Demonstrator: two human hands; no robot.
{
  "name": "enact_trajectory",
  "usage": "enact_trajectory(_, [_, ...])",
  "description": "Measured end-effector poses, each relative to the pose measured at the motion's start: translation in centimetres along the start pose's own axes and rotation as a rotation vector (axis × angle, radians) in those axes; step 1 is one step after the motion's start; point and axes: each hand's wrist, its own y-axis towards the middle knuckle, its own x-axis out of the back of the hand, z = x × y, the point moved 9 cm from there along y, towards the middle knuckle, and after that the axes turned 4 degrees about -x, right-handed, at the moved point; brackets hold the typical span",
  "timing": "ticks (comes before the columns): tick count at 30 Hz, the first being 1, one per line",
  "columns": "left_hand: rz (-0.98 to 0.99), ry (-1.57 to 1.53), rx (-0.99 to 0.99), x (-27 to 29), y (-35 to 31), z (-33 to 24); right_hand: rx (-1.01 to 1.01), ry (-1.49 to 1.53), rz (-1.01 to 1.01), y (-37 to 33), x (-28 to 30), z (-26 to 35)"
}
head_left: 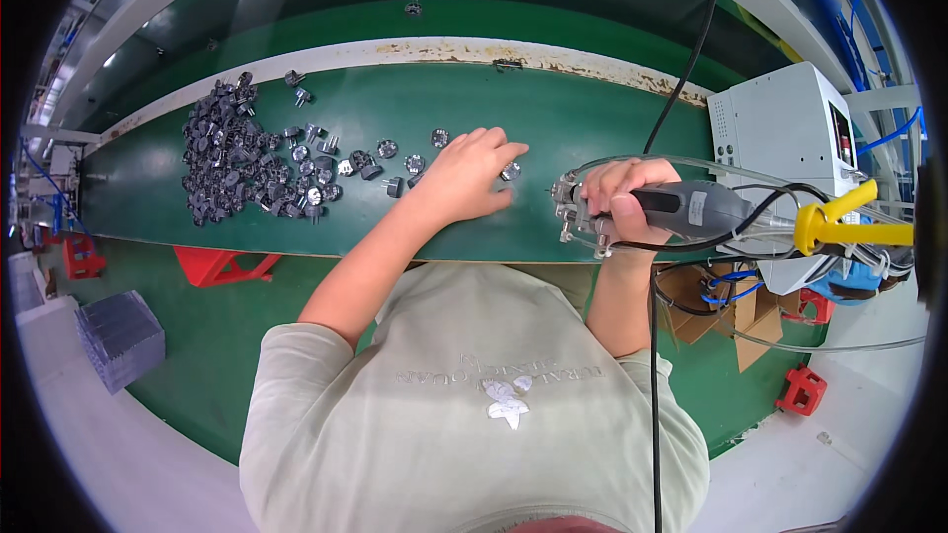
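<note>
Looking down on a long green workbench (592,109), bounded by a worn white strip (474,47) along the far edge and by the near edge just in front of a pale shirt (395,434). Near the middle, the left hand (462,176), palm down, thumb and forefinger parted wide, with a small round metallic part (511,172) in the gap between them; impossible to tell whether touched. Farther right, the right hand (632,199), fingers wrapped round a grey-and-black handheld tool (706,209), metal-fitted end to the left, close to the near edge. Between that end and the left hand, a short gap of green surface; beyond both hands, a broader stretch up to the white strip. Less room on the right: a white machine (775,118) at the bench's end, plus a black cable (683,69) just behind the right hand. Left of the left hand, a few loose dark parts (387,148); farther left, a dense heap (222,153) of similar ones, spread almost from far edge to near.
</note>
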Motion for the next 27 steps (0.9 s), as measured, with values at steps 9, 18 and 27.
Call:
enact_trajectory(9, [-0.086,-0.133,-0.037,-1.6,-1.5,-0.7,0.003,-0.007,-0.005,0.4,-0.6,-0.2])
enact_trajectory(18, [-0.170,-0.204,-0.003,-2.1,-2.5,0.5,-0.013,0.009,-0.006,0.7,-0.7,-1.4])
enact_trajectory(27, [-0.165,-0.195,-0.012,-2.1,-2.5,0.7,-0.034,0.006,0.017,0.8,-1.0,-2.2])
